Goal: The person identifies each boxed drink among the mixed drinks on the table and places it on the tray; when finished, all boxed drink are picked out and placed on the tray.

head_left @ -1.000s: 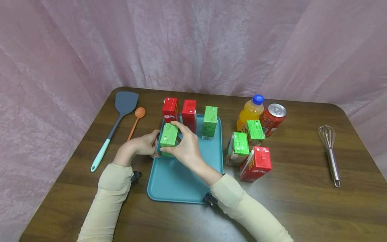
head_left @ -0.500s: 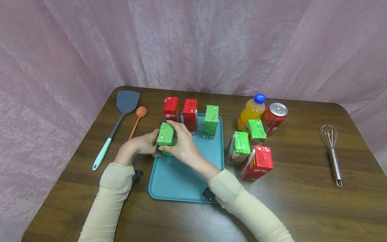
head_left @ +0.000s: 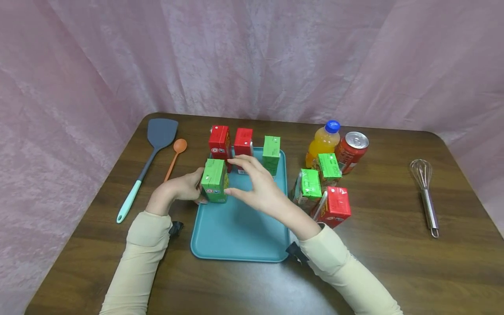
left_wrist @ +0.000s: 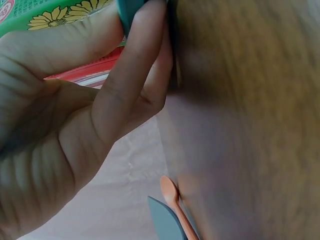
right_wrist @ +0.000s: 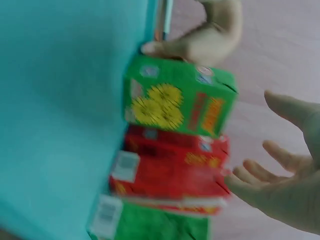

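Observation:
A green drink carton [head_left: 214,181] stands upright at the left side of the teal tray [head_left: 240,236]. Its yellow flower print faces the right wrist camera. My left hand [head_left: 181,189] pinches the tray's left rim [left_wrist: 129,15] between thumb and fingers, beside that carton. My right hand [head_left: 260,188] hovers just right of the carton, fingers spread and holding nothing. Behind it on the tray stand a red carton [head_left: 219,142], a second red carton [head_left: 243,138] partly hidden by my right hand, and another green carton [head_left: 271,151].
Right of the tray stand two green cartons [head_left: 310,186] [head_left: 330,166], a red carton [head_left: 336,203], an orange juice bottle [head_left: 323,144] and a red can [head_left: 351,153]. A whisk [head_left: 427,197] lies far right. A spatula [head_left: 145,170] and an orange spoon [head_left: 176,157] lie left.
My right hand shifted the green carton slightly left, then let go and drew away to the right. The left hand stays at the tray's rim.

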Tool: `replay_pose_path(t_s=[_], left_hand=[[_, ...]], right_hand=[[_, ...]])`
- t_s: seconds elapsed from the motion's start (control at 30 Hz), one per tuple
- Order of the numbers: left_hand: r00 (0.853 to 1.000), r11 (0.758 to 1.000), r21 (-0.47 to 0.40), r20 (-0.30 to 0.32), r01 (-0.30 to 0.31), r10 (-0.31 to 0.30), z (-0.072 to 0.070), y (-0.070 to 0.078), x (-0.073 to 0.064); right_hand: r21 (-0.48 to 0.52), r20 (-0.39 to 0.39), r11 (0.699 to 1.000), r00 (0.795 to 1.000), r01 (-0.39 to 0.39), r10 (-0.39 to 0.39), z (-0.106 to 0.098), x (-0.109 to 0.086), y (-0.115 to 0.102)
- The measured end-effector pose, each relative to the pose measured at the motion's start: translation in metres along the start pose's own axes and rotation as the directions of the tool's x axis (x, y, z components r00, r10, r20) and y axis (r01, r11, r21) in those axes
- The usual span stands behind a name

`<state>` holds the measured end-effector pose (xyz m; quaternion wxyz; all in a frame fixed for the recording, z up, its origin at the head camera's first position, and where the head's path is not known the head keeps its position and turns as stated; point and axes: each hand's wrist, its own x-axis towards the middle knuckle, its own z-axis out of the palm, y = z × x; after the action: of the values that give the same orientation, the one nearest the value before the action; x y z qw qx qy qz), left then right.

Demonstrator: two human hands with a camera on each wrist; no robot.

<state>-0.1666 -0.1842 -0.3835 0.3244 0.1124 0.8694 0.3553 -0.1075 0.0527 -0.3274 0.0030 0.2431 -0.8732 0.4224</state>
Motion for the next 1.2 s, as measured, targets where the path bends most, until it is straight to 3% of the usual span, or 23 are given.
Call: replay_pose_path(t_s=[0.23, 0.47, 0.7, 0.87, 1.2], left_hand=[[1.0, 1.0, -0.021, 0.014, -0.009, 0.009, 0.0, -0.002, 0.001], [1.0, 1.0, -0.003, 0.004, -0.008, 0.008, 0.0, -0.006, -0.001], [1.0, 1.0, 0.006, 0.001, -0.011, 0.011, 0.001, -0.008, -0.002], [1.0, 1.0, 0.01, 0.007, -0.021, 0.021, 0.001, -0.007, -0.003], [1.0, 1.0, -0.025, -0.001, -0.012, 0.012, 0.002, -0.006, -0.002]], right_hand=[[-0.125, 0.045, 0.99, 0.997, 0.06, -0.054, -0.051, -0.036, -0.001], [-0.235, -0.007, 0.97, 0.998, 0.056, -0.06, -0.099, -0.07, 0.017], [-0.339, -0.075, 0.933, 0.986, 0.117, -0.151, -0.133, -0.099, 0.047], [-0.335, -0.105, 0.938, 0.985, 0.091, -0.133, -0.143, -0.117, 0.064], [-0.232, -0.089, 0.972, 0.994, 0.044, -0.067, -0.13, -0.128, 0.079]])
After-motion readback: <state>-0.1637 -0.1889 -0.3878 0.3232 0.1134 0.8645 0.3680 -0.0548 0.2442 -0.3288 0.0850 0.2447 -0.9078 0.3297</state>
